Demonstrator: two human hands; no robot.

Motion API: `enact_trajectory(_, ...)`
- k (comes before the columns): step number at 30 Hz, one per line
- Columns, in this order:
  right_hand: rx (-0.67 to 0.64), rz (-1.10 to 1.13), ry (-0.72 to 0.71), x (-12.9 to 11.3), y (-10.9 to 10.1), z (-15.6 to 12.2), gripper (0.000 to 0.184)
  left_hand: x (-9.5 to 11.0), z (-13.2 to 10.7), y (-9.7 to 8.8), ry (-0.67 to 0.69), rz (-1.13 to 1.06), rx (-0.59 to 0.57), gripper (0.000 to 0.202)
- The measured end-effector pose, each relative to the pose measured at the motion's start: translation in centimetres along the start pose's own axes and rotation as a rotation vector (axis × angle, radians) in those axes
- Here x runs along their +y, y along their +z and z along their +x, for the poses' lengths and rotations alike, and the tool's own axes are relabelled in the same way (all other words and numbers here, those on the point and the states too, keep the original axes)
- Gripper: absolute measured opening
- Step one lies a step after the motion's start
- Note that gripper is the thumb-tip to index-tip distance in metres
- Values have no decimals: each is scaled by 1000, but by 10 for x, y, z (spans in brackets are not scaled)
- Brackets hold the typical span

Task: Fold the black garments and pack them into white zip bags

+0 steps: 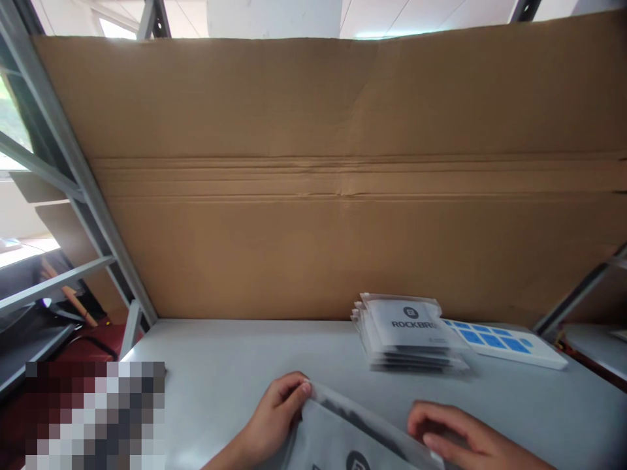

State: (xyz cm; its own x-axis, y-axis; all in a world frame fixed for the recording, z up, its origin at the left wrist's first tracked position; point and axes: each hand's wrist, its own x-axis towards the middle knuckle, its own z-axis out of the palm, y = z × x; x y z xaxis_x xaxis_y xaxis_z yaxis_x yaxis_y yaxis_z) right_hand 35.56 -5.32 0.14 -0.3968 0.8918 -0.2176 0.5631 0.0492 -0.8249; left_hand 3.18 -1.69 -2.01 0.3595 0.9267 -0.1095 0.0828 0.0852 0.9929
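A frosted plastic zip bag (337,434) with a dark round logo lies tilted at the bottom of the head view, its lower part cut off by the frame. Its upper left corner is pinched between the thumb and fingers of my left hand (274,418). At the bag's right end, my right hand (460,434) is curled around the top edge, thumb on the near side and fingertips partly hidden. Beyond my hands rests a stack of similar flat bags (409,329), the top one printed with a logo and "ROCKBRO" lettering.
A white box with blue squares (504,343) lies right of the stack on the grey table (215,359). A tall cardboard panel (313,254) closes off the back. Metal frame posts (83,189) stand at the left, with a red chair (93,343) beyond.
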Motion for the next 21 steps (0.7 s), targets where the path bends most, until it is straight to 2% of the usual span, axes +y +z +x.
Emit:
enact_trajectory(5,-90,78,-192,-28,14,21,30,6,-1,0,54,53,103,64)
enact_trajectory(7,-128,79,-229,-36,20,31,26,8,-1,-1,67,63,158,60)
enact_trajectory(10,-149,139,-223,-44,26,43,28,9,0,-3,66,70,199,57)
enact_trajectory(14,-120,156,-201,-48,28,54,31,9,0,-3,69,91,197,56)
enact_trajectory(16,-139,144,-194,-48,28,57,29,10,-1,-3,75,101,196,54)
enact_trajectory(21,-144,305,-204,-40,31,59,31,11,-2,-3,65,115,197,52)
